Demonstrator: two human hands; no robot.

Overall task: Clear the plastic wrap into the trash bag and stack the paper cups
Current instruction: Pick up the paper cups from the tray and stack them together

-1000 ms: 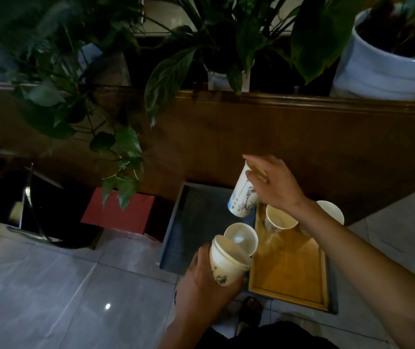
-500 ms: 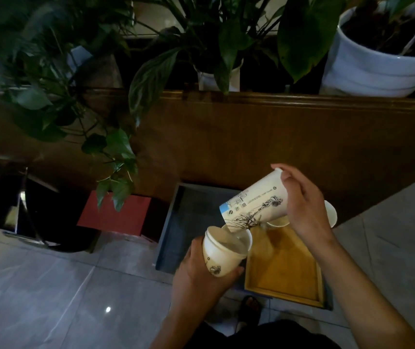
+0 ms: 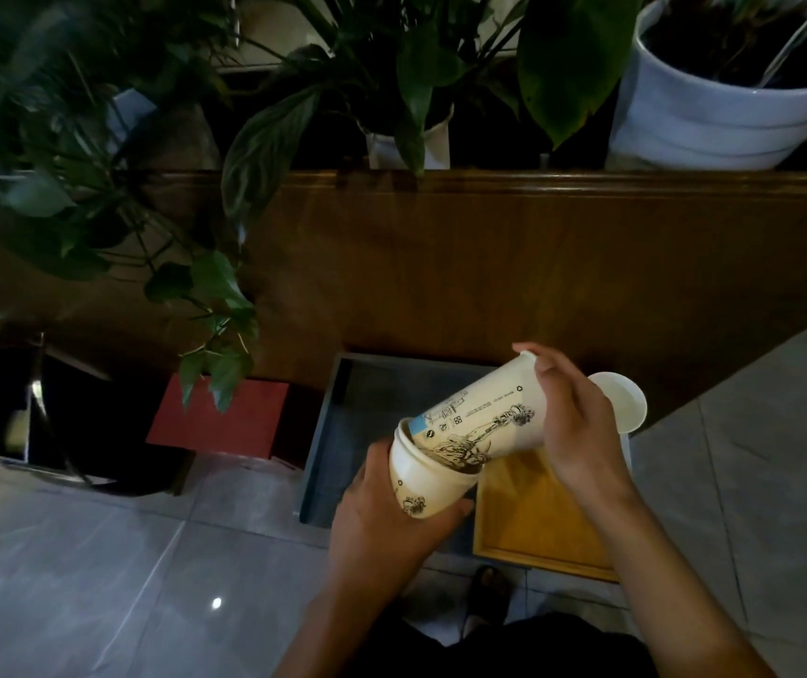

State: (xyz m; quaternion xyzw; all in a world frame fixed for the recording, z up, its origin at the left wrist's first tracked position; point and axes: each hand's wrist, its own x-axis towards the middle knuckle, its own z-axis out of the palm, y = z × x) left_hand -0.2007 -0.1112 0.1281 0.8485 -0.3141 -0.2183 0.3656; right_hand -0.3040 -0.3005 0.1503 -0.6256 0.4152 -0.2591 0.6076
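Note:
My left hand [image 3: 382,516] grips a white printed paper cup [image 3: 423,474] from below, its mouth tilted up to the right. My right hand [image 3: 577,433] holds a second printed paper cup [image 3: 484,418] by its rim end; this cup lies slanted, with its base pushed partway into the left cup's mouth. Another white paper cup [image 3: 624,401] stands behind my right hand, partly hidden by it, at the far end of the wooden tray [image 3: 538,526]. No plastic wrap is visible. A black trash bag [image 3: 78,423] lines a bin at the left.
The wooden tray rests in a larger grey tray [image 3: 343,433] on the tiled floor. A red box [image 3: 225,413] lies left of it. A wooden planter wall [image 3: 489,256] with potted plants, including a big white pot [image 3: 714,115], rises behind. My foot [image 3: 484,594] shows below.
My right hand lifted a cup from the wooden tray, swung it over and slid its base into the cup in my left hand. The cups on the tray went from two to one.

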